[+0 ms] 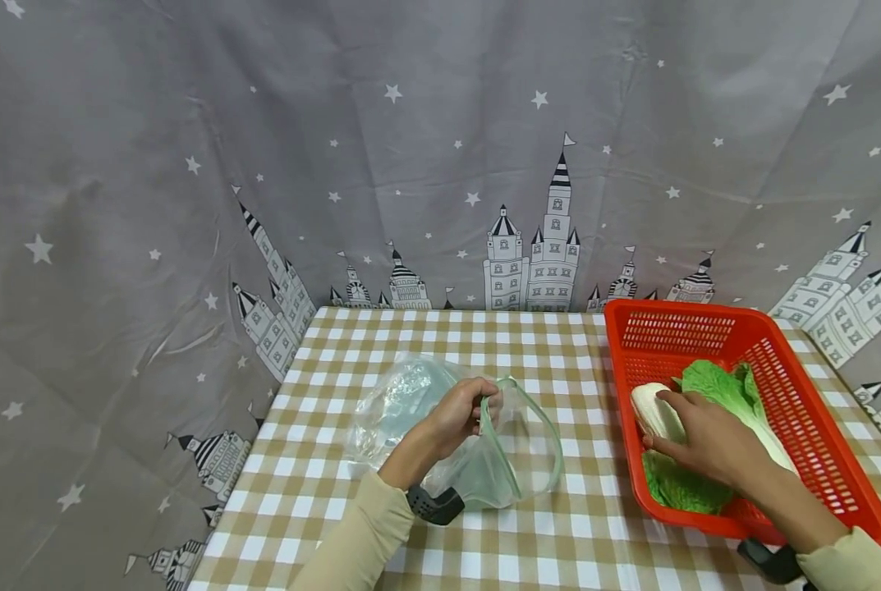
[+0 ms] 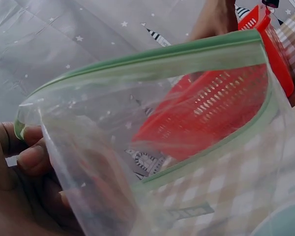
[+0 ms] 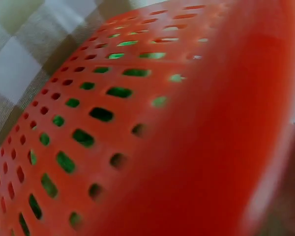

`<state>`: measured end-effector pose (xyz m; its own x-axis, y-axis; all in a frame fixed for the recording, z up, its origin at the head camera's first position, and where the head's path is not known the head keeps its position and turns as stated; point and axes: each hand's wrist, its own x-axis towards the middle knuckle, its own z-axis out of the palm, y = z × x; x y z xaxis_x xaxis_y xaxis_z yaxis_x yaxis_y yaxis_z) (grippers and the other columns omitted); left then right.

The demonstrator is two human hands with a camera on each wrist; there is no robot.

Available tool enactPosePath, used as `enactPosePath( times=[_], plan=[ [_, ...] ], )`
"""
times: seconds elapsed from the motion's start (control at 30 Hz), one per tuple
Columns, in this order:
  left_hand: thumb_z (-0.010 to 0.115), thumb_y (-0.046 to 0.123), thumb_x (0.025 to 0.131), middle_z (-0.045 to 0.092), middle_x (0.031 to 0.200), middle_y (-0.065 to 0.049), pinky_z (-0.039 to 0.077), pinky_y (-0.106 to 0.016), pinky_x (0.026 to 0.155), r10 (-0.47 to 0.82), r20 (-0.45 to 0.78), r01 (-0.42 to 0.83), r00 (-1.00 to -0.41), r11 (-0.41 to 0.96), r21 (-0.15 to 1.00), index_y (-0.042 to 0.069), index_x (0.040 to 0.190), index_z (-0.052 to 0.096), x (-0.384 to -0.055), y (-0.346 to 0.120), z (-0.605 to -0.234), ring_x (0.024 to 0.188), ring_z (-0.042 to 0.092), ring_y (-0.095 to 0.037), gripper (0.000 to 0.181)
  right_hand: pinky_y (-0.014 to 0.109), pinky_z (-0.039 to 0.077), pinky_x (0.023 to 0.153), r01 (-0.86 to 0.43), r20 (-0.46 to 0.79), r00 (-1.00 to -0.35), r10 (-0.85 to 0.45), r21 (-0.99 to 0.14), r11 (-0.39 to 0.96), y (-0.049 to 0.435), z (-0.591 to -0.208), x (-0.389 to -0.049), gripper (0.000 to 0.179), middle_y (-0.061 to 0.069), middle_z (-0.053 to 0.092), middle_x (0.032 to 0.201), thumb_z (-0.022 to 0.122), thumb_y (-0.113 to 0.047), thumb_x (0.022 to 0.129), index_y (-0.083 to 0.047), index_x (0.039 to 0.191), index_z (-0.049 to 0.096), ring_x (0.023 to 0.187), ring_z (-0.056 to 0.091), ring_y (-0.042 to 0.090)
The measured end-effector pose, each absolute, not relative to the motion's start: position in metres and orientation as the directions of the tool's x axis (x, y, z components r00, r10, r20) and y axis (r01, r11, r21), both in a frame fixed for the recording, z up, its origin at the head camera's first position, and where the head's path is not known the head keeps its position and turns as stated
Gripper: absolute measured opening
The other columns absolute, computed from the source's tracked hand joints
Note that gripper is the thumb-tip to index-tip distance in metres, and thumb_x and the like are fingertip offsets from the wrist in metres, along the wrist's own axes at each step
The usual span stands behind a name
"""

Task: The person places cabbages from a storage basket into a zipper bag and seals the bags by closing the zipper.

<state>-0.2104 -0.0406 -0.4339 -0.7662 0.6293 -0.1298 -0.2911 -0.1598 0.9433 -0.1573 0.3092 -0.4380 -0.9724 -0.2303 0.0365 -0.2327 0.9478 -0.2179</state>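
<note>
In the head view my left hand [image 1: 458, 414] pinches the green rim of a clear zip bag [image 1: 477, 476], which lies on its side with its mouth spread toward the right. The left wrist view shows that mouth closely, the left fingers [image 2: 33, 160] gripping one corner of the bag [image 2: 96, 172]. My right hand [image 1: 717, 435] is inside the red basket [image 1: 824, 419]. Its thumb and fingers grip a napa cabbage [image 1: 650, 410] by the white stem end. A second napa cabbage [image 1: 713, 386] lies beside it, partly covered by the hand and forearm.
A brown-and-white checked cloth [image 1: 292, 509] covers the table. Behind it hangs a grey curtain [image 1: 425, 123] with castles and stars. The right wrist view is mostly filled by the basket's slotted wall [image 3: 88, 113], with green showing through the holes.
</note>
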Motion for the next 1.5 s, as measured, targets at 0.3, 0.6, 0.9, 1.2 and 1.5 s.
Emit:
enactPosePath(
  times=[0.3,0.6,0.9,1.2,1.5],
  plan=[
    [0.033,0.015,0.095,0.021,0.055,0.006,0.019,-0.024,0.046,0.627,-0.140,-0.307,-0.767,-0.166,0.937,0.006,0.063,0.020,-0.210,-0.041,-0.434,0.045,0.023,-0.007,0.036,0.051,0.050,0.054,-0.268,-0.013,-0.962,-0.274,-0.168,0.949,0.319,-0.449,-0.152,0.095,0.023,0.053,0.081,0.088,-0.028,0.068,0.006,0.135,0.029,0.063,0.059,0.035],
    [0.032,0.015,0.096,0.023,0.054,0.007,0.019,-0.024,0.047,0.616,-0.148,-0.304,-0.774,-0.155,0.940,0.014,0.059,0.027,-0.208,-0.043,-0.433,0.046,0.023,-0.007,0.038,0.058,0.051,0.067,-0.269,0.054,-0.963,-0.264,-0.247,0.931,0.322,-0.434,-0.150,0.086,0.034,0.059,0.102,0.081,-0.015,0.075,0.007,0.142,0.031,0.082,0.064,0.044],
    [0.032,0.014,0.095,0.023,0.055,0.007,0.020,-0.024,0.047,0.612,-0.138,-0.285,-0.779,-0.148,0.947,0.010,0.061,0.026,-0.208,-0.042,-0.435,0.047,0.023,-0.008,0.035,0.069,0.041,0.085,-0.245,0.087,-0.970,-0.229,-0.335,0.910,0.308,-0.387,-0.145,0.094,0.038,0.045,0.134,0.078,-0.022,0.083,-0.001,0.153,0.019,0.109,0.053,0.056],
    [0.033,0.014,0.096,0.022,0.055,0.005,0.015,-0.029,0.048,0.615,-0.127,-0.289,-0.778,-0.172,0.942,0.008,0.061,0.024,-0.208,-0.040,-0.434,0.048,0.018,-0.012,0.036,0.057,0.050,0.080,-0.389,0.115,-0.920,-0.374,-0.373,0.842,0.259,-0.355,-0.125,0.083,0.024,0.060,0.124,0.080,-0.022,0.081,-0.004,0.149,0.035,0.098,0.063,0.034],
    [0.033,0.014,0.095,0.018,0.057,0.001,0.014,-0.029,0.048,0.604,-0.125,-0.287,-0.787,-0.180,0.941,0.010,0.060,0.026,-0.207,-0.038,-0.434,0.047,0.020,-0.010,0.036,0.053,0.050,0.084,-0.394,0.025,-0.896,-0.444,-0.506,0.767,0.218,-0.344,-0.117,0.076,0.018,0.060,0.127,0.076,-0.025,0.085,-0.008,0.149,0.039,0.102,0.062,0.027]
  ],
)
